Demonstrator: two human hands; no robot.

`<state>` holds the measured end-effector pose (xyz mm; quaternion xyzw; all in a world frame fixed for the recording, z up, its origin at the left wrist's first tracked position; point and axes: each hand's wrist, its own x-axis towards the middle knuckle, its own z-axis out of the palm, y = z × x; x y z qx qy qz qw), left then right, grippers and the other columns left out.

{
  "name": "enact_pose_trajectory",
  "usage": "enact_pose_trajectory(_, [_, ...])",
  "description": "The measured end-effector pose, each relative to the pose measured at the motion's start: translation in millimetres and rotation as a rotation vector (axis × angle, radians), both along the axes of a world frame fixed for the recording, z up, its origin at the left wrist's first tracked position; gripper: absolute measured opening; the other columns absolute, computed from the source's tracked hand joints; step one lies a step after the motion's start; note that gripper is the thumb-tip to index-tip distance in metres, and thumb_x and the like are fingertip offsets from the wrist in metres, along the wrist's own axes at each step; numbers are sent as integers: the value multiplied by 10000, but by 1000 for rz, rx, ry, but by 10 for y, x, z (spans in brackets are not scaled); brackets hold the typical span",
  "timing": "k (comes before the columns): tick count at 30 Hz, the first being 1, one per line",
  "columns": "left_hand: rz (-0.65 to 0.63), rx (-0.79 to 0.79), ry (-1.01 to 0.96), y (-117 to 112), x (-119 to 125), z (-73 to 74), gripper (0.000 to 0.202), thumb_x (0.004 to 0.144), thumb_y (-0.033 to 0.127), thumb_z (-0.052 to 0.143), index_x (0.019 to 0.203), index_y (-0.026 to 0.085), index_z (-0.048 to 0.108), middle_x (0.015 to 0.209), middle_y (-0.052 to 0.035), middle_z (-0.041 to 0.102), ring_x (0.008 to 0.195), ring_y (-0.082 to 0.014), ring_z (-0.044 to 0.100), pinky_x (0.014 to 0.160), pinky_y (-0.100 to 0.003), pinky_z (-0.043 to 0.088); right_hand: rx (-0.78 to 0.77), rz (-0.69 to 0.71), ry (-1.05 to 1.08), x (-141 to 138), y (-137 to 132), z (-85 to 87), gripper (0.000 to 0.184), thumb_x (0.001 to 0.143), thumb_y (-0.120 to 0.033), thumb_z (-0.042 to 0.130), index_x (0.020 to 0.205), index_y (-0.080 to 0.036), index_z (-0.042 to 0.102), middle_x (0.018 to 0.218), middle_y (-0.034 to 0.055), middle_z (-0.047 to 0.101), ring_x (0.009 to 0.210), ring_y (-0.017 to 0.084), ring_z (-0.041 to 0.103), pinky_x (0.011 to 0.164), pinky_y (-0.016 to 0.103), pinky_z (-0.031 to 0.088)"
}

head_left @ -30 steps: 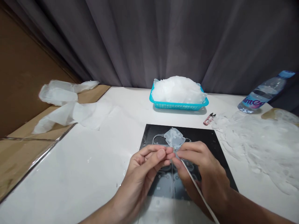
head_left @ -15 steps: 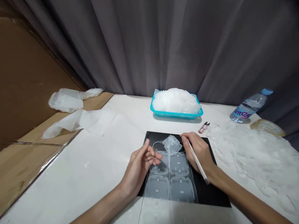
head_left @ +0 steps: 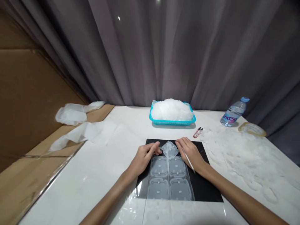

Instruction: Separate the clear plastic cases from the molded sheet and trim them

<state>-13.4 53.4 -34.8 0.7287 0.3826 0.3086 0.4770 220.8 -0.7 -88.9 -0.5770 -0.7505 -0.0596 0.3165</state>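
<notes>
A long translucent plastic sheet (head_left: 158, 189) with rounded square panels lies over a black board (head_left: 206, 187). At its far end is a diamond-shaped translucent piece (head_left: 170, 150). My left hand (head_left: 146, 156) is at the left of this piece, thumb and fingers closed on what looks like a thin clear strip (head_left: 161, 147) running to it. My right hand (head_left: 190, 153) rests at the other side, fingertips near the piece's right corner. A slim white pen-like stick (head_left: 189, 162) is held in it, slanting back toward the wrist. Its tip is hidden by the fingers.
Behind the board stands a turquoise basket (head_left: 173, 122) heaped with white translucent pieces (head_left: 172, 109). Pink thread snips (head_left: 198, 132), a water bottle (head_left: 233, 112), a tape roll (head_left: 252, 129) and a pile of clear scraps (head_left: 241, 153) are at right. Cardboard (head_left: 44, 165) with film strips (head_left: 79, 134) lies left.
My left hand has gone from loosely spread fingers to a closed grip beside the diamond piece. My right hand still holds the stick, close to the piece. The view has shifted slightly.
</notes>
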Motion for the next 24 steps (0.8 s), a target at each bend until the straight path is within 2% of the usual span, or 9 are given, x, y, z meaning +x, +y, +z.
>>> enact_pose_trajectory(3, [-93,95,81,106,78,-7,208,887,416,732,907,212,768,851,-29,735,780,-213,630,749,-288,464,13,8,-31,-24,2,-25,315,1096,-210,349,967,-186,635,893,77,649,848,237,621,826,382,530])
enact_pose_trajectory(6, [-146,175,132,188,121,27,169,846,369,780,872,210,730,846,-8,692,774,-192,593,735,-271,432,29,-9,-24,-24,-15,-42,284,1090,-204,377,958,-180,627,895,77,650,839,232,630,817,376,540])
enact_pose_trajectory(8, [-160,202,152,212,124,44,192,902,380,722,825,205,711,802,-6,676,744,-186,587,725,-274,428,40,-37,-8,-11,-27,-50,253,1084,-205,399,966,-171,620,899,82,653,831,229,642,808,371,549])
enact_pose_trajectory(11, [-157,232,170,182,108,37,266,990,409,600,856,206,706,810,-22,701,752,-199,620,754,-290,457,53,-87,18,12,-32,-59,231,1074,-192,413,976,-165,620,887,83,654,821,229,664,794,366,559])
enact_pose_trajectory(15, [-149,308,210,49,117,-29,386,1080,385,417,879,211,696,912,-55,727,907,-232,668,926,-351,482,63,-149,70,16,-16,-74,221,1075,-211,432,1026,-163,642,930,94,687,870,233,702,815,359,573])
enact_pose_trajectory(16, [-146,336,225,15,130,-54,353,1073,397,441,918,215,700,964,-62,728,961,-245,667,965,-375,479,66,-160,83,11,-10,-83,226,1079,-237,439,1048,-160,649,948,101,699,890,237,710,830,364,577])
enact_pose_trajectory(18, [-134,391,258,-36,161,-114,262,993,452,614,1091,221,693,1154,-91,714,1112,-291,645,1039,-438,468,73,-170,96,0,3,-104,270,1085,-308,446,1092,-150,664,977,118,721,924,256,719,868,397,582])
enact_pose_trajectory(20, [-125,437,291,-61,186,-180,440,893,472,752,1245,227,652,1317,-124,671,1229,-336,612,1082,-498,463,82,-174,99,-8,16,-125,339,1087,-370,435,1143,-137,675,1002,139,739,942,282,720,889,449,585])
enact_pose_trajectory(24, [-125,511,343,-73,190,-277,409,900,433,759,1243,231,666,1323,-130,698,1225,-351,654,1062,-542,506,106,-197,113,-7,40,-133,372,1097,-358,393,1239,-151,668,1042,137,750,964,288,720,907,487,590])
